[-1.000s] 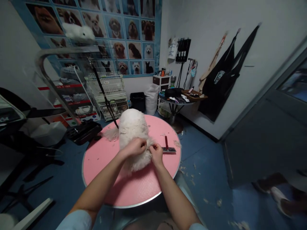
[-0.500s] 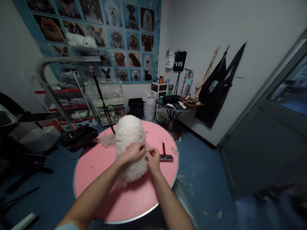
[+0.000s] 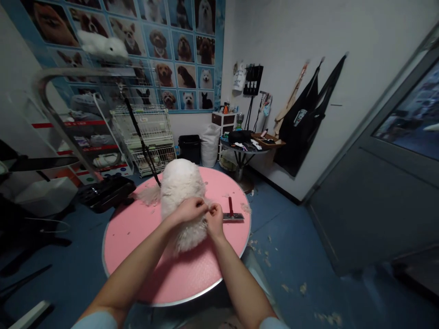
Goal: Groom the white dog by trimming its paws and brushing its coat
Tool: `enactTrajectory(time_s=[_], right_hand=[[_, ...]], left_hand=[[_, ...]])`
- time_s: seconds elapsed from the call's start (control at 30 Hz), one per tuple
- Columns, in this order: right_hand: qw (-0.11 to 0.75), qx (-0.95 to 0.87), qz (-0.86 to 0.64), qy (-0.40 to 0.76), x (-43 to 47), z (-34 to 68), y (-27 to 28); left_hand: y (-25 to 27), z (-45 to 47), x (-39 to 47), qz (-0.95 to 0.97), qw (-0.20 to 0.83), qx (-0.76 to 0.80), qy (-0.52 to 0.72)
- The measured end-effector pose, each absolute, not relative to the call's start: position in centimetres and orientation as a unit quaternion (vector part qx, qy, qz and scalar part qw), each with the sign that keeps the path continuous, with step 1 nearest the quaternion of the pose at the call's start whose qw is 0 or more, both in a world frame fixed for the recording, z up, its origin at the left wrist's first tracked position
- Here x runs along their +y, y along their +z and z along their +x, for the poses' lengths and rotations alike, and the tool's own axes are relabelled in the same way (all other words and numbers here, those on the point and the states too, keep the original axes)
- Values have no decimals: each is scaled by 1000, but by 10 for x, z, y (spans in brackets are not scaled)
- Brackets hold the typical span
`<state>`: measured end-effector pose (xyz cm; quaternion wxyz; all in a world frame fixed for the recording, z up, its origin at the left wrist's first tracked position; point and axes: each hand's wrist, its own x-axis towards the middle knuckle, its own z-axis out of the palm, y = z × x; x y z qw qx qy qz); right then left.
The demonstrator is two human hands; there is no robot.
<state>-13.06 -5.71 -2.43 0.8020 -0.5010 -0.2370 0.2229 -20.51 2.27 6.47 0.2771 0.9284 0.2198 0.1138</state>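
A fluffy white dog [image 3: 181, 183] is on a round pink grooming table [image 3: 137, 256], its head end out of sight. Against its right flank, my left hand [image 3: 192, 209] is closed, fingertips pinched on the dog's fur. My right hand [image 3: 215, 220] is closed too, its fingers pinching fur right beside the left fingertips. The exact strands between the fingers are too small to make out. Just right of my right hand lies a slicker brush [image 3: 232, 216] with a red handle and a flat metal head.
A metal grooming arm [image 3: 61, 116] with a black strap [image 3: 139, 132] rises at the table's left, by a black tray [image 3: 106, 194]. Loose fur [image 3: 147, 195] lies left of the dog. Behind stand wire cages [image 3: 144, 137], a black bin [image 3: 190, 148] and a small cluttered table [image 3: 247, 146].
The view has shifted, so the surroundings sit slightly further left and higher. Both hands stay together at the dog's flank, with the fingertips a little closer together.
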Motion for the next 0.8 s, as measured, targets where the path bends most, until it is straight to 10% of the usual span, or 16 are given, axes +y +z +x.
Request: enactTrajectory(time_s=[0.8], right_hand=[[786,-251,-537,177,-71,-123,-13]], left_hand=[[59,-205,25,923,291,215,130]])
